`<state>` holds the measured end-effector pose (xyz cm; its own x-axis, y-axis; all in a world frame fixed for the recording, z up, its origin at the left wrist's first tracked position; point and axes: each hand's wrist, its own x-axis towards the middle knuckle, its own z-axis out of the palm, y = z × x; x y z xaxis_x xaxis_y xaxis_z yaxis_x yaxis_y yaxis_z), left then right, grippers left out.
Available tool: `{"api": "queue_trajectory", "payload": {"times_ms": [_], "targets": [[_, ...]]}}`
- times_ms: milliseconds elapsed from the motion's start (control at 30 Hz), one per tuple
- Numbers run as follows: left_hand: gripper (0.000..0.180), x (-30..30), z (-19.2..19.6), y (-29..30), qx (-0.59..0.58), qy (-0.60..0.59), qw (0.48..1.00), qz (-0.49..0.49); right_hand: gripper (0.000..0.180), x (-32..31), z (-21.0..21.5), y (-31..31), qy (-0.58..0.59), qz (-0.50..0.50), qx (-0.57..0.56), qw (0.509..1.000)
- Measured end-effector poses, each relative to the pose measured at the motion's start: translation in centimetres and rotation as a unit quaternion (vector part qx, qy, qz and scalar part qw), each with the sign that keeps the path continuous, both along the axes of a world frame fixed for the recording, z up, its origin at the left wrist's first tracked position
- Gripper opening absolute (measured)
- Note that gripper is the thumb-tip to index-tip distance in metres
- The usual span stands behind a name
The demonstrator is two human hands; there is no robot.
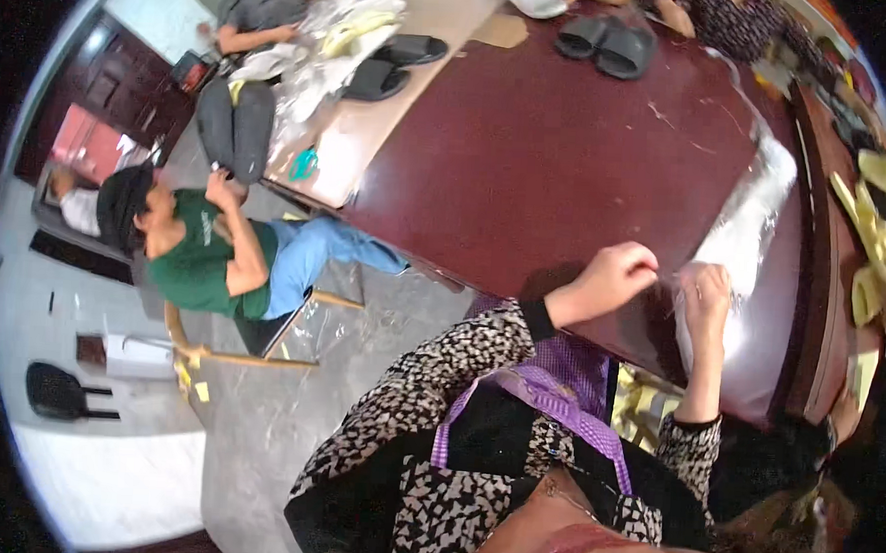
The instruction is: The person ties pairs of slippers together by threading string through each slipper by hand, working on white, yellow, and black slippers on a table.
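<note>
1. Hands first: I see the left hand (609, 276) curled into a loose fist, fingertips pinched together on the near edge of a clear plastic sheet (747, 230) that lies along the right side of the dark red table (547, 153).
2. The right hand (704, 293) sits just beside it, fingers drawn together on the same crinkled edge; whether it truly grips or only presses the film, I cannot tell.
3. To my eye, doing this well means keeping both pinches close to the film's edge and pulling evenly, so the thin sheet doesn't bunch or tear.
4. The plastic is glossy and catches glare, so its edge is hard to pick out; feeling for it looks wiser than trusting sight.
5. Surface now: polished maroon tabletop, a few pale scratches, black sandals (606, 41) at the far end, well apart from the hands.
6. Yellow foam pieces (875, 226) line the right rim.
7. Room: grey marbled floor (259, 417), a person in a green shirt (202, 256) seated on a chair at left, another worker (257, 6) at a lighter table (412, 87) beyond.
</note>
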<state>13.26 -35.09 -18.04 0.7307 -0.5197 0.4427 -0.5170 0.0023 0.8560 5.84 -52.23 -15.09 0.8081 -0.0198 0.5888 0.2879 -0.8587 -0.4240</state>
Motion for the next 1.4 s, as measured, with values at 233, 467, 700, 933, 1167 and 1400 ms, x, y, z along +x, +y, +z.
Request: {"api": "queue_trajectory", "payload": {"times_ms": [233,467,700,933,1167,1400], "targets": [[0.006,-1.3,0.8,-0.1,-0.05,0.013,0.999,0.01,0.003,0.4,-0.7,1.8,0.023,0.061,0.057,0.996],[0.003,-0.9,0.5,0.6,-0.156,0.106,0.981,-0.043,0.004,1.6,-0.3,1.7,0.02,0.074,0.013,0.997],[0.005,-0.7,2.2,3.6,-0.289,0.308,0.898,-0.122,0.01,3.3,-4.4,-5.6,0.081,-0.023,-0.063,0.994],[0.005,2.1,2.0,12.2,-0.434,0.301,0.849,0.002,0.02,3.3,-4.9,-6.0,0.111,-0.092,-0.052,0.988],[0.009,3.4,2.9,25.0,-0.466,0.124,0.861,0.162,0.02,4.3,-5.3,-6.0,0.101,-0.094,-0.06,0.989],[0.01,0.5,3.2,25.5,-0.422,0.098,0.859,0.272,0.016,4.2,-3.4,-4.2,0.073,-0.043,0.025,0.996]]}}
